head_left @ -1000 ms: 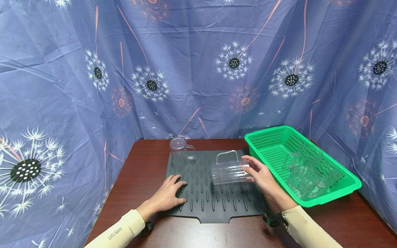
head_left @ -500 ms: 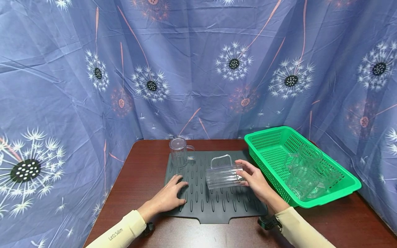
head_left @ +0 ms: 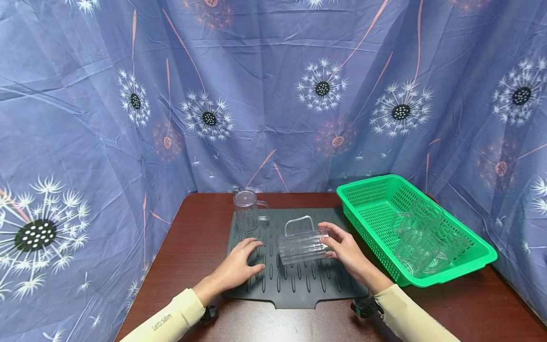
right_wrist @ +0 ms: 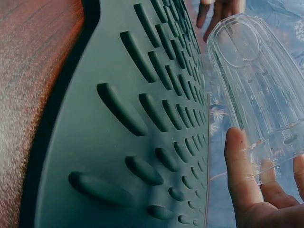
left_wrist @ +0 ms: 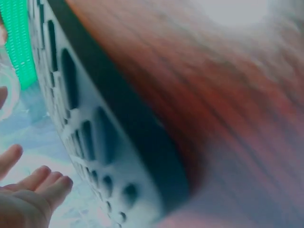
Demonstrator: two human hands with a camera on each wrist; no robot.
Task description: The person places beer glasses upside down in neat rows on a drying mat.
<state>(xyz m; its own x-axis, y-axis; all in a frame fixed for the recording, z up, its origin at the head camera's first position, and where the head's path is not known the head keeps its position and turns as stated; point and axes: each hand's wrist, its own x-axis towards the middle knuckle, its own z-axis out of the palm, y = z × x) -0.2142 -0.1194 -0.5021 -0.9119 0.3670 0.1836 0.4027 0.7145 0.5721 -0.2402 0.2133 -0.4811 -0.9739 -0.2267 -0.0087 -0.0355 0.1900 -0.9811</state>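
My right hand (head_left: pixel 347 251) grips a clear mug (head_left: pixel 301 245) near one end. The mug lies sideways above the dark ribbed mat (head_left: pixel 295 300), its handle up and its other end toward the left. In the right wrist view, thumb and fingers hold the clear mug (right_wrist: pixel 266 85) from below. My left hand (head_left: pixel 237 267) hovers over the left part of the mat, fingers spread and relaxed, holding nothing, a short way from the mug. Behind it a second clear mug (head_left: pixel 246 211) stands upside down at the mat's back left corner, handle to the right.
A green plastic basket (head_left: pixel 363 232) stands on the right of the brown table (head_left: pixel 192 213), with several clear mugs (head_left: pixel 420 237) lying in it. A blue dandelion-print curtain (head_left: pixel 265 95) hangs behind the table.
My right hand has carried the mug left and slightly toward me. My left hand has shifted a little right, toward the mug, and lifted slightly.
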